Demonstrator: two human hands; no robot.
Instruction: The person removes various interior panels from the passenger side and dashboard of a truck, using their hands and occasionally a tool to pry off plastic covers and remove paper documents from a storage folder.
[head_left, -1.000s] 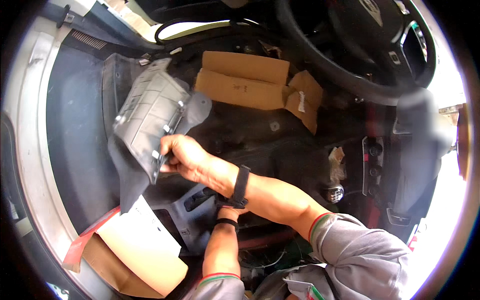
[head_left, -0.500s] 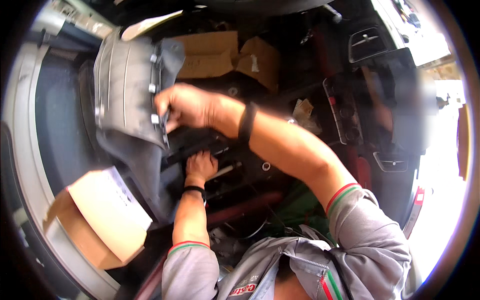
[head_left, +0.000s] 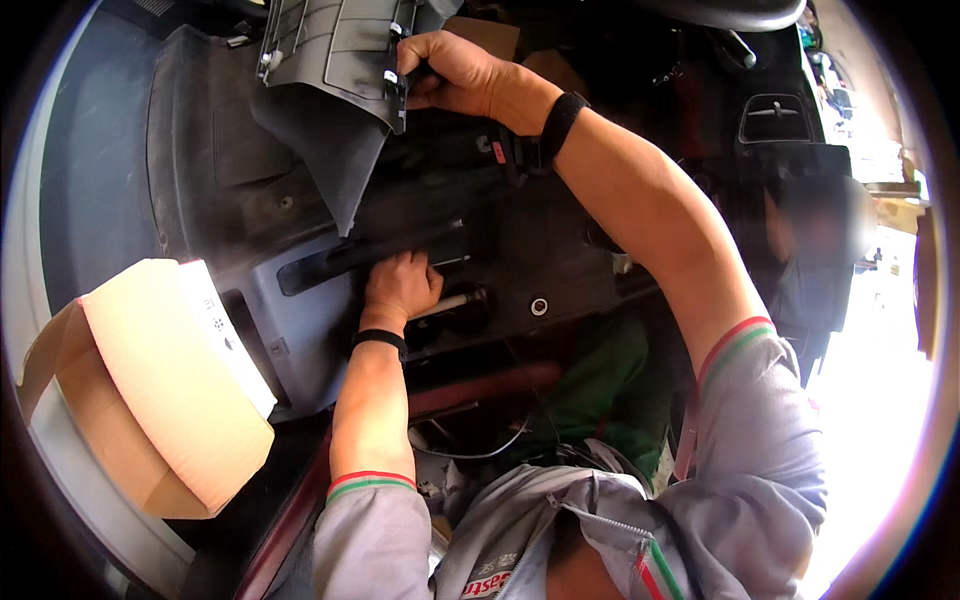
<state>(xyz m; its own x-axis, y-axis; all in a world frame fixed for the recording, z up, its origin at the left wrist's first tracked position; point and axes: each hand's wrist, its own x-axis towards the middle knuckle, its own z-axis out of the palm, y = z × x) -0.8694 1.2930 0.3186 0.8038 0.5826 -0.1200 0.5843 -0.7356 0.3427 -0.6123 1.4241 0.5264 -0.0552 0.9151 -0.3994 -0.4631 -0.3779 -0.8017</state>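
My right hand (head_left: 450, 75) is closed on the edge of a grey plastic trim panel (head_left: 345, 45), ribbed on its underside, with white clips along its edges. The panel is raised at the far left, and its dark tapered end (head_left: 325, 150) hangs down below it. My left hand (head_left: 402, 286) is lower down, its fingers curled over at the edge of a grey plastic console (head_left: 310, 330) with a dark slot. Whatever lies under those fingers is hidden. Beside that hand a pale rod (head_left: 450, 303) sticks out.
An open cardboard box (head_left: 170, 385) stands at the left near the door sill. More cardboard (head_left: 485, 38) lies at the far side. Dark vehicle floor (head_left: 570, 270) stretches to the right of my left hand. Another person (head_left: 810, 270) is at the right, beside a dark air vent (head_left: 775, 118).
My right hand has carried the trim panel away from me and a little right, uncovering the grey console. The left hand stays at its spot while the whole view has shifted.
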